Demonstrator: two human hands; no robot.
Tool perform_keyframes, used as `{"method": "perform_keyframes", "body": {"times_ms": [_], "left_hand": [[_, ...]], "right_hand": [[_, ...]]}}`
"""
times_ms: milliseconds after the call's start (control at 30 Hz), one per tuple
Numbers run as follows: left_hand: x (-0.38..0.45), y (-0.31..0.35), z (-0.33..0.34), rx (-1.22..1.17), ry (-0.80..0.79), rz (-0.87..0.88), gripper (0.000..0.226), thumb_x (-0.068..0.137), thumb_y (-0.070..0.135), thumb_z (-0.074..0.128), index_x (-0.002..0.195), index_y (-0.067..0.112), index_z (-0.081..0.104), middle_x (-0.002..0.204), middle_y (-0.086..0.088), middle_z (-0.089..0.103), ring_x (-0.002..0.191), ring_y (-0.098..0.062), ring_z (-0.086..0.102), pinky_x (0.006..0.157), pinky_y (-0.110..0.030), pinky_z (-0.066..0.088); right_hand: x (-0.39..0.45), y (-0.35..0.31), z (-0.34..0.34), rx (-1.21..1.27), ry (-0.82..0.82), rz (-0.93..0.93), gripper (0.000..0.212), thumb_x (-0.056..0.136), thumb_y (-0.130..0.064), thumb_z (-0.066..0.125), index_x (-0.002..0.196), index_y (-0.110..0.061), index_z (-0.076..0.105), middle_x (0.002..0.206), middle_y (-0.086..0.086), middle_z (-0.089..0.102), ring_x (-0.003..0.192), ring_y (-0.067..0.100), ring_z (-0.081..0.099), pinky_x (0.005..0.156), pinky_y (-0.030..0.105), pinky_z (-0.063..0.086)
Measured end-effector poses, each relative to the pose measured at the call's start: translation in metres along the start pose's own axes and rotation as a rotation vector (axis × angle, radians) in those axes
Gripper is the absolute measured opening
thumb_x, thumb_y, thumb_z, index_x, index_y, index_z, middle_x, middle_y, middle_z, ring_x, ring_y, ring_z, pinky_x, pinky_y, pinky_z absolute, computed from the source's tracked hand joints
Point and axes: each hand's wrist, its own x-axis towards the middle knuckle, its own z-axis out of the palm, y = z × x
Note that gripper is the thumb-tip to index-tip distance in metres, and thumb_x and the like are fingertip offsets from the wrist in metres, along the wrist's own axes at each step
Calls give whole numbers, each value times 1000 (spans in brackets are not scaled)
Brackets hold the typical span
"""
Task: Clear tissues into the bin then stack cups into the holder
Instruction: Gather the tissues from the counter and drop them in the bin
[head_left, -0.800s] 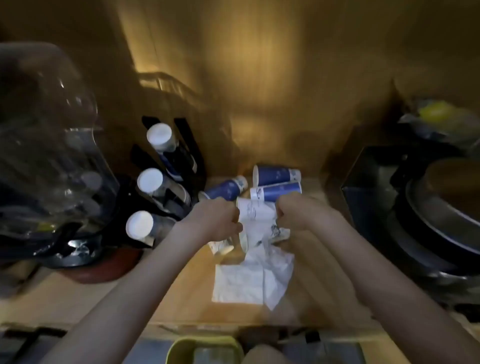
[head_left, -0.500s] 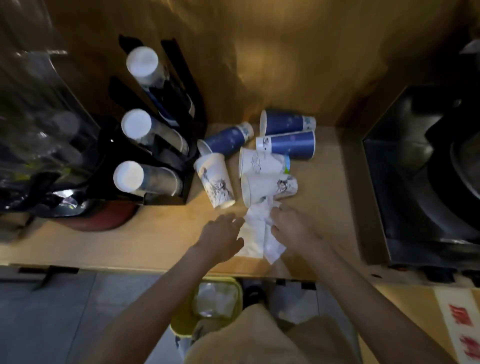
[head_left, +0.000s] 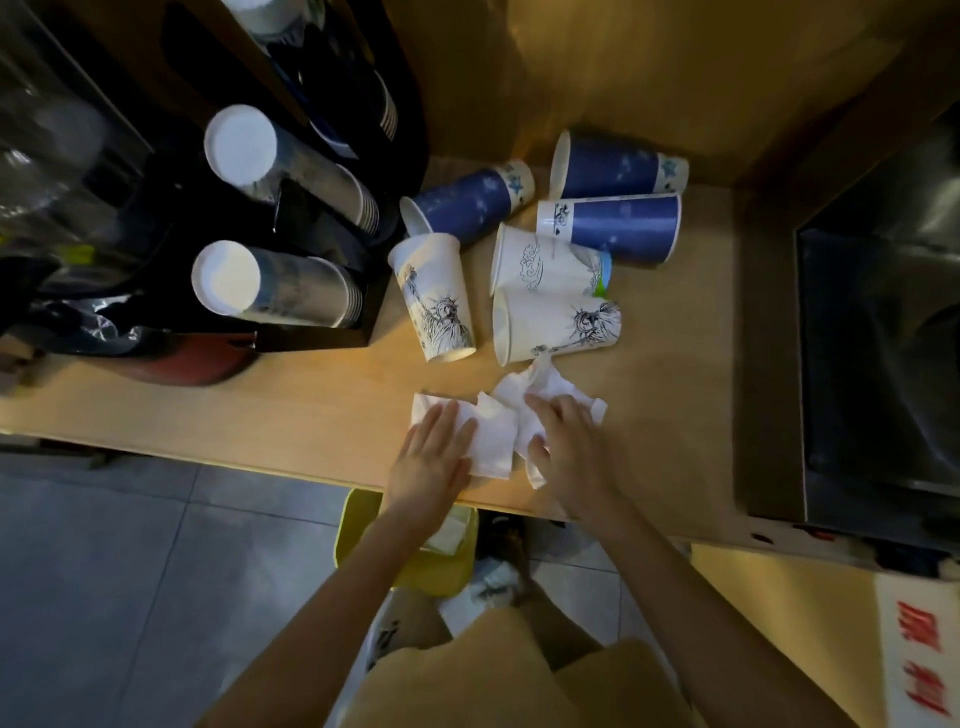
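White tissues (head_left: 493, 436) lie near the front edge of the wooden counter (head_left: 291, 415). My left hand (head_left: 431, 457) rests flat on their left part, fingers spread. My right hand (head_left: 566, 441) presses on the crumpled right part, fingers curled into it. Beyond the tissues lie several paper cups on their sides: three blue ones (head_left: 467, 208) (head_left: 618, 169) (head_left: 618, 228) and three white printed ones (head_left: 436, 301) (head_left: 545, 265) (head_left: 556, 325). A black cup holder (head_left: 311, 332) with stacked cups (head_left: 270, 286) stands at the left. A yellow bin (head_left: 358, 519) sits on the floor under the counter edge.
A dark metal appliance (head_left: 878, 364) fills the right side of the counter. A red-based object (head_left: 192, 358) and clear plastic items (head_left: 47, 156) sit left of the holder. A wooden wall backs the counter. Grey floor tiles (head_left: 130, 571) lie below.
The view has tilted down toward the counter edge and bin. Both hands drew the tissues from the cups toward the front edge, and now lie spread on them.
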Motion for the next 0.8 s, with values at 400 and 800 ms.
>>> {"method": "perform_keyframes", "body": {"times_ms": [400,800], "left_hand": [[-38,0,9,-243,227,-306,19,76,-1,60,94,1,65,92,-24,63,86,-42,55,69,-45,48],[-146,-60,46,-530,206,-606,22,77,-2,57,98,-2,65,99,-25,59,85,-40,58,71,-33,45]], "right_hand": [[-30,-7,19,94,80,98,17,71,-1,62,84,10,59,93,27,60,72,39,60,52,40,49],[-77,-87,72,273,-11,38,21,74,-15,46,77,5,54,64,21,49,57,25,43,54,31,27]]}}
